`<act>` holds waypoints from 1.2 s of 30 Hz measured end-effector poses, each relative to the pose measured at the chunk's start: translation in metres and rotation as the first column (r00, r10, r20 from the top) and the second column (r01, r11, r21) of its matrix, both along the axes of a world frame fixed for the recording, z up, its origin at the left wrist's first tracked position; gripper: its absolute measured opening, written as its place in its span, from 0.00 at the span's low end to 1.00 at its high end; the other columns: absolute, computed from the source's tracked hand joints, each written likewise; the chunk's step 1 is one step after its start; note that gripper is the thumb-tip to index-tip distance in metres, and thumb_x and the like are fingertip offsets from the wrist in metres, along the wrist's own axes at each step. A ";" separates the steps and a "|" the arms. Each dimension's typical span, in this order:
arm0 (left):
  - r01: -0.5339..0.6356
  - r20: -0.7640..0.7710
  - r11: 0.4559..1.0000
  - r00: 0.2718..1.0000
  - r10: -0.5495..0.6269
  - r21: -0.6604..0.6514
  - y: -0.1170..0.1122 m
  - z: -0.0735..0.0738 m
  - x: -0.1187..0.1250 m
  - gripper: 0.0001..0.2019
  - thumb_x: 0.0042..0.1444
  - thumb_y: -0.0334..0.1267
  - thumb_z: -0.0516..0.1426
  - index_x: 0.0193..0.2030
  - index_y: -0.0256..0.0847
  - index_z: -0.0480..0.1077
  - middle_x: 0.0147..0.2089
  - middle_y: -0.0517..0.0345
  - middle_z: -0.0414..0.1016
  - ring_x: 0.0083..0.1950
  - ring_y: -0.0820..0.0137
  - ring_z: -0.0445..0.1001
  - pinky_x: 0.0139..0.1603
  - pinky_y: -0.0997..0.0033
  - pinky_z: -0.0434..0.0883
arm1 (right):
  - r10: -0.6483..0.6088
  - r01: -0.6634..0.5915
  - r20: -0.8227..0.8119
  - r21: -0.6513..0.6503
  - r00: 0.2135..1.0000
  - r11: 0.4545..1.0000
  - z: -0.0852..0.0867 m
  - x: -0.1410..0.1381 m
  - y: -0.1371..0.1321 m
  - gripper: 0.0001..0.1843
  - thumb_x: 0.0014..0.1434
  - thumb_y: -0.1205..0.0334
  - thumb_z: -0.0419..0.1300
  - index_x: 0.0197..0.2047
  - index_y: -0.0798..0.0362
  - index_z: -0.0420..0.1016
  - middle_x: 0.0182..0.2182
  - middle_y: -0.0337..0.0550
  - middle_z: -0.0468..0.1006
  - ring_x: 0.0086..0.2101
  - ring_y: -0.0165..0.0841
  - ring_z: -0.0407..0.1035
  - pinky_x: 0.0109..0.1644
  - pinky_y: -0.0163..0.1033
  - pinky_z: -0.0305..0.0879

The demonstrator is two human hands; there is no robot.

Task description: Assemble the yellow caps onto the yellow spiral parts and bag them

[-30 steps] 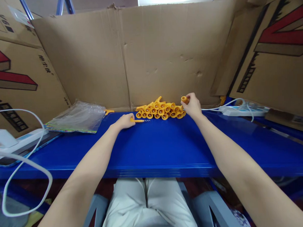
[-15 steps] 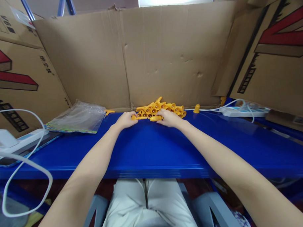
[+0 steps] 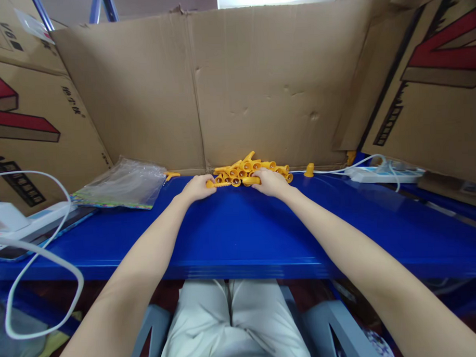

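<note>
My left hand [image 3: 198,188] is closed on a thin, ridged yellow plastic rod [image 3: 222,185], which points right. Opposite it, my right hand [image 3: 272,182] pinches a short yellow plastic sleeve [image 3: 250,181] whose end points left. A small gap separates the two pieces. Just behind both hands lies a pile of yellow plastic pieces [image 3: 246,167] with round, cup-like open ends facing me. My right fingers partly hide the pile.
One yellow cup-shaped piece [image 3: 309,170] stands right of the pile. To the left are a clear plastic bag [image 3: 121,183] and a yellow-handled piece [image 3: 172,175]. Power strips [image 3: 382,174] with white cables sit at the sides. Cardboard [image 3: 273,83] walls the blue table [image 3: 240,235].
My right hand has shifted slightly right and back with the yellow sleeve, widening its distance from the ridged rod. My left hand has stayed nearly in place.
</note>
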State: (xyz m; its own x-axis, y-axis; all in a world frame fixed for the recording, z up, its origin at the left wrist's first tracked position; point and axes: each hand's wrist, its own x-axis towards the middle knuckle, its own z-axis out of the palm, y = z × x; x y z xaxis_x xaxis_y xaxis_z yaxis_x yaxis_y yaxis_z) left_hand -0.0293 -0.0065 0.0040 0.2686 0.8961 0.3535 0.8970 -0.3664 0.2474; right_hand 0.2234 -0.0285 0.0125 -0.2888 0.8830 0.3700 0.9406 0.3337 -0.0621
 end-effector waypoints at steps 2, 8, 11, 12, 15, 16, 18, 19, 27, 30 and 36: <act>-0.011 -0.017 1.000 1.000 0.011 -0.007 0.000 0.000 0.000 0.13 0.45 0.41 0.55 0.38 0.42 0.73 0.25 0.59 0.73 0.27 0.70 0.68 0.30 0.73 0.62 | 0.001 -0.001 -0.010 -0.001 1.000 1.000 -0.001 0.002 0.002 0.17 0.56 0.59 0.58 0.49 0.52 0.71 0.50 0.50 0.72 0.47 0.44 0.68 0.47 0.45 0.64; 0.029 -0.022 0.999 0.999 -0.029 -0.019 -0.005 0.002 0.007 0.14 0.45 0.41 0.54 0.39 0.41 0.72 0.25 0.59 0.72 0.28 0.70 0.68 0.30 0.73 0.61 | 0.076 -0.076 0.003 -0.011 0.997 0.997 -0.003 -0.005 0.000 0.17 0.56 0.58 0.59 0.48 0.52 0.72 0.49 0.49 0.72 0.47 0.43 0.68 0.46 0.44 0.65; 0.072 -0.051 0.997 0.996 -0.072 -0.011 -0.009 0.002 0.014 0.14 0.45 0.41 0.54 0.39 0.42 0.72 0.26 0.59 0.72 0.28 0.70 0.68 0.29 0.73 0.60 | 0.148 -0.148 0.033 -0.019 0.988 0.989 -0.006 -0.011 -0.003 0.16 0.56 0.58 0.59 0.48 0.51 0.72 0.47 0.49 0.72 0.46 0.42 0.68 0.45 0.41 0.65; 0.076 -0.066 0.997 0.995 -0.076 -0.007 -0.010 0.002 0.016 0.14 0.45 0.41 0.54 0.39 0.42 0.72 0.27 0.59 0.72 0.28 0.70 0.68 0.29 0.73 0.60 | 0.167 -0.166 0.045 -0.023 0.985 0.986 -0.007 -0.013 -0.003 0.16 0.56 0.58 0.59 0.48 0.51 0.72 0.47 0.49 0.72 0.46 0.41 0.68 0.45 0.41 0.65; 0.064 -0.085 0.998 0.994 -0.064 -0.001 -0.012 0.001 0.018 0.14 0.45 0.41 0.55 0.39 0.42 0.72 0.28 0.59 0.73 0.29 0.69 0.69 0.30 0.73 0.61 | 0.197 -0.195 0.059 -0.033 0.979 0.980 -0.009 -0.014 -0.003 0.15 0.56 0.59 0.58 0.47 0.51 0.72 0.46 0.48 0.72 0.45 0.41 0.68 0.43 0.39 0.65; 0.061 -0.081 0.998 0.995 -0.062 -0.005 -0.012 0.001 0.018 0.14 0.45 0.41 0.55 0.39 0.42 0.72 0.27 0.59 0.73 0.29 0.69 0.69 0.30 0.73 0.61 | 0.204 -0.202 0.056 -0.034 0.977 0.979 -0.009 -0.014 -0.003 0.15 0.56 0.59 0.58 0.47 0.51 0.72 0.46 0.48 0.72 0.45 0.41 0.68 0.42 0.39 0.64; 0.054 -0.074 0.998 0.996 -0.055 -0.014 -0.012 0.001 0.017 0.15 0.45 0.42 0.55 0.40 0.42 0.72 0.27 0.59 0.73 0.29 0.69 0.69 0.31 0.72 0.62 | 0.216 -0.215 0.049 -0.033 0.975 0.976 -0.010 -0.013 -0.003 0.15 0.57 0.58 0.58 0.47 0.51 0.72 0.45 0.48 0.72 0.44 0.40 0.68 0.42 0.39 0.64; 0.052 -0.074 0.999 0.996 -0.053 -0.017 -0.012 0.001 0.017 0.15 0.46 0.42 0.54 0.40 0.42 0.73 0.26 0.59 0.73 0.29 0.69 0.70 0.31 0.72 0.62 | 0.217 -0.216 0.047 -0.031 0.975 0.976 -0.010 -0.013 -0.003 0.15 0.57 0.58 0.58 0.47 0.51 0.72 0.45 0.48 0.71 0.44 0.40 0.68 0.42 0.39 0.64; 0.049 -0.127 0.998 0.991 -0.043 0.041 -0.018 0.006 0.019 0.14 0.47 0.42 0.53 0.39 0.43 0.73 0.31 0.56 0.75 0.32 0.67 0.71 0.31 0.72 0.62 | 0.245 -0.241 0.044 -0.079 0.969 0.967 -0.014 -0.014 -0.004 0.19 0.62 0.57 0.52 0.55 0.53 0.67 0.47 0.52 0.70 0.45 0.40 0.69 0.47 0.41 0.63; 0.033 -0.140 0.999 0.990 -0.028 0.032 -0.018 0.006 0.018 0.13 0.46 0.41 0.54 0.39 0.43 0.73 0.32 0.56 0.75 0.33 0.66 0.72 0.32 0.72 0.62 | 0.297 -0.297 -0.010 -0.081 0.955 0.951 -0.017 -0.014 0.002 0.20 0.61 0.58 0.53 0.56 0.53 0.67 0.47 0.52 0.70 0.46 0.40 0.68 0.50 0.43 0.63; -0.025 -0.088 1.000 0.996 0.025 -0.001 -0.012 0.004 0.015 0.13 0.44 0.43 0.55 0.38 0.44 0.72 0.26 0.59 0.73 0.29 0.68 0.70 0.30 0.72 0.61 | 0.309 -0.368 -0.341 -0.122 0.888 0.922 -0.018 -0.010 0.014 0.26 0.53 0.61 0.63 0.54 0.58 0.66 0.44 0.52 0.74 0.42 0.36 0.71 0.47 0.42 0.66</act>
